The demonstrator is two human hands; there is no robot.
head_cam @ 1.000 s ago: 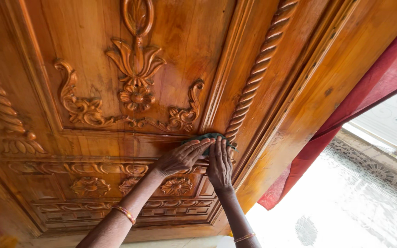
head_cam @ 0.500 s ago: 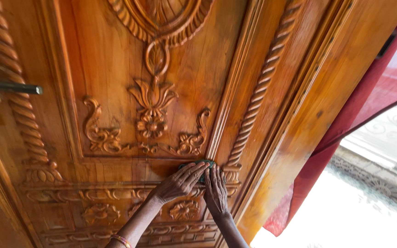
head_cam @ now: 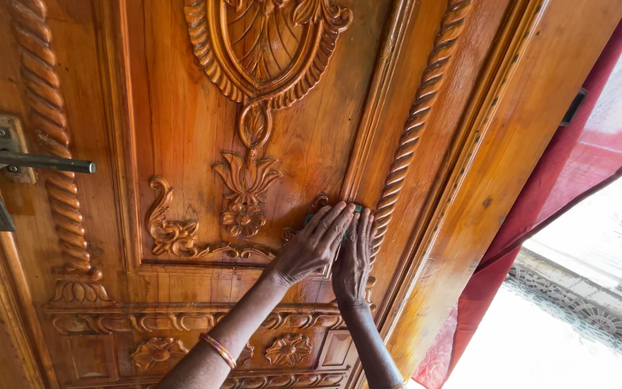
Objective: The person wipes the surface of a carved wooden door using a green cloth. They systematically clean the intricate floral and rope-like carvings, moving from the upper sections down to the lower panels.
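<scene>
I press my left hand (head_cam: 314, 248) and right hand (head_cam: 352, 261), both flat, onto a green cloth (head_cam: 355, 209) against the carved door (head_cam: 181, 130) panel's lower right corner.

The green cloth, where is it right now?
In the head view, the green cloth is nearly hidden under both hands, left hand and right hand, against the carved door beside its rope moulding.

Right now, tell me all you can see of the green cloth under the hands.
Only slivers of the green cloth show, dark green at the fingertips; the rest is hidden, so its size and folds cannot be told. It looks soft, like a scrub pad or rag. It lies pressed flat against the carved wooden door, at the panel's lower right corner beside the rope-twist moulding. The left hand and right hand both press on it, fingers spread.
</scene>
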